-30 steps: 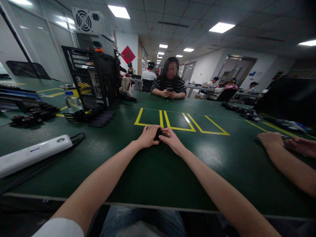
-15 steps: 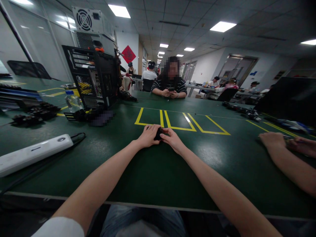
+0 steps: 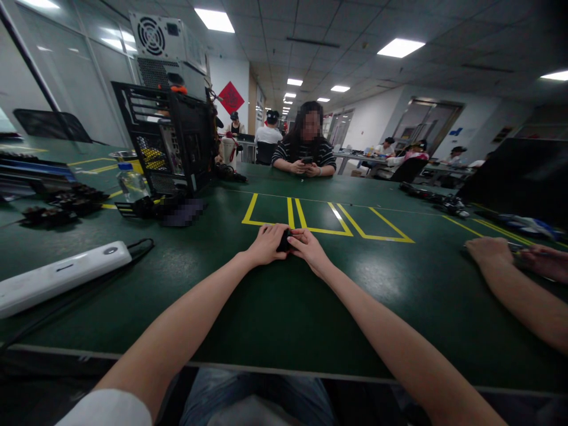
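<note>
Between my two hands is a small black object (image 3: pixel 284 241), mostly covered by fingers, so its kind cannot be made out. My left hand (image 3: pixel 267 244) is closed around its left side, with the back of the hand facing up. From the right, my right hand (image 3: pixel 307 248) pinches the object's near right side with thumb and fingertips. Both hands rest low over the green table (image 3: pixel 275 319), just in front of the yellow tape outlines (image 3: pixel 319 231).
A white power strip (image 3: pixel 66 278) with a black cable lies at left. Behind it stand a black computer case (image 3: pixel 177 142), a silver power supply (image 3: pixel 164 41) and a bottle (image 3: pixel 132 182). A co-worker's hands (image 3: pixel 492 254) are at right; another person (image 3: pixel 306 145) sits opposite.
My right hand's fingers have shifted slightly against the black object. My left hand stays in place.
</note>
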Action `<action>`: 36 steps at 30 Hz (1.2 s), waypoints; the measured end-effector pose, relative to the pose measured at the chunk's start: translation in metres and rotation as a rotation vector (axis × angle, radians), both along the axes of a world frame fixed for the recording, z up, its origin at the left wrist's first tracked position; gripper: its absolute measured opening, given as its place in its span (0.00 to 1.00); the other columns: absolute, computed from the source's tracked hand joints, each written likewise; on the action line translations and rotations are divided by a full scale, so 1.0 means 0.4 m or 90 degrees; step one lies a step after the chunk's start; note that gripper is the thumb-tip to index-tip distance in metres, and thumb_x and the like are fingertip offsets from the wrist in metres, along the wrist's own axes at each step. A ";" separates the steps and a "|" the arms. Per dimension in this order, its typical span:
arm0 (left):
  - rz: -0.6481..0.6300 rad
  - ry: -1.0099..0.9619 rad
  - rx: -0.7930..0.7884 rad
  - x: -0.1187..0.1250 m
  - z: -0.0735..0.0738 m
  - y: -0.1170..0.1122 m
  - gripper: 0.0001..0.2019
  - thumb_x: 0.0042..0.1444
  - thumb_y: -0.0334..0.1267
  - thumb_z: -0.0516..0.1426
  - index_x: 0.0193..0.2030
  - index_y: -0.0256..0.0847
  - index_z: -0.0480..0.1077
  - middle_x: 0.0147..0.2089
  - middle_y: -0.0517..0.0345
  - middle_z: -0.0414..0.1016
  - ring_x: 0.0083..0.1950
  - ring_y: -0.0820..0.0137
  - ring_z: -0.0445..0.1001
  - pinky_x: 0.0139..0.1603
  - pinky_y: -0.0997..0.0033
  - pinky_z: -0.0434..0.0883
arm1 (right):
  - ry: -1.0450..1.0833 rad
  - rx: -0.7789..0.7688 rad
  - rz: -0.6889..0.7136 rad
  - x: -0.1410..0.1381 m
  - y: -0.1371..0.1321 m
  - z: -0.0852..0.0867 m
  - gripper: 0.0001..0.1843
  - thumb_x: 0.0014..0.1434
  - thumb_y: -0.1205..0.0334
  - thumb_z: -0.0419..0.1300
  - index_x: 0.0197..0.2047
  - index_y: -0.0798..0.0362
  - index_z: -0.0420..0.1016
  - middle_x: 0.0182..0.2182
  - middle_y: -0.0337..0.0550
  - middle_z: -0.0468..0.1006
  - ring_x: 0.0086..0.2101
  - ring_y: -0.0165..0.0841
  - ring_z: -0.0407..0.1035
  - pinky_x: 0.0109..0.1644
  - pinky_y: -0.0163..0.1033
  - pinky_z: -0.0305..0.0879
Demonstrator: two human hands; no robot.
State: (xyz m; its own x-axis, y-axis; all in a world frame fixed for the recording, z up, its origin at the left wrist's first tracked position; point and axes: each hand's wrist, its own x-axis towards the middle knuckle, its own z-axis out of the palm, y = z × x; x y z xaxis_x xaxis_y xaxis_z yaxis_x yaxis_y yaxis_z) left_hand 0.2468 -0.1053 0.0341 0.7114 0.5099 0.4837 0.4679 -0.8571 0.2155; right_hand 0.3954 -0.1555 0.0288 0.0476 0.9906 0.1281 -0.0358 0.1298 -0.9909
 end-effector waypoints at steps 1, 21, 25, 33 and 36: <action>-0.001 -0.001 0.000 0.000 0.000 -0.001 0.28 0.42 0.38 0.56 0.51 0.40 0.49 0.51 0.51 0.59 0.53 0.60 0.58 0.53 0.57 0.50 | 0.001 -0.006 0.004 0.001 0.001 -0.001 0.17 0.43 0.57 0.60 0.38 0.49 0.64 0.38 0.40 0.69 0.41 0.33 0.64 0.42 0.43 0.63; -0.002 -0.003 0.005 0.001 0.003 -0.002 0.27 0.43 0.39 0.55 0.50 0.41 0.50 0.50 0.51 0.59 0.52 0.60 0.58 0.52 0.58 0.51 | -0.016 0.025 0.003 -0.002 -0.001 -0.005 0.15 0.44 0.56 0.59 0.37 0.48 0.64 0.35 0.38 0.69 0.37 0.31 0.65 0.40 0.41 0.63; 0.002 0.003 -0.003 -0.001 0.005 -0.004 0.27 0.44 0.39 0.55 0.51 0.41 0.49 0.50 0.51 0.59 0.52 0.60 0.58 0.53 0.58 0.50 | -0.020 0.006 0.003 0.001 0.006 -0.007 0.17 0.44 0.57 0.59 0.39 0.48 0.65 0.39 0.40 0.69 0.40 0.32 0.64 0.43 0.42 0.62; -0.002 -0.005 0.008 -0.001 0.002 -0.003 0.28 0.42 0.38 0.55 0.50 0.41 0.49 0.49 0.51 0.59 0.52 0.61 0.59 0.53 0.59 0.50 | -0.011 0.109 0.056 0.003 -0.005 -0.009 0.20 0.39 0.66 0.62 0.37 0.49 0.63 0.41 0.38 0.67 0.42 0.30 0.63 0.49 0.41 0.58; 0.005 -0.008 0.008 0.001 0.001 -0.003 0.28 0.42 0.38 0.55 0.50 0.41 0.49 0.49 0.51 0.59 0.52 0.60 0.58 0.53 0.58 0.50 | -0.024 0.086 0.035 0.000 -0.007 -0.010 0.19 0.40 0.64 0.62 0.37 0.48 0.62 0.38 0.37 0.68 0.40 0.30 0.63 0.47 0.41 0.59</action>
State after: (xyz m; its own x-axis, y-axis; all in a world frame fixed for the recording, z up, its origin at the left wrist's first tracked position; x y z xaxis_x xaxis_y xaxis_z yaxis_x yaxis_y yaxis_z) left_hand 0.2474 -0.1064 0.0344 0.7009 0.5098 0.4988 0.4722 -0.8558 0.2112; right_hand 0.3953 -0.1585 0.0249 -0.0135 0.9650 0.2618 -0.0095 0.2616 -0.9651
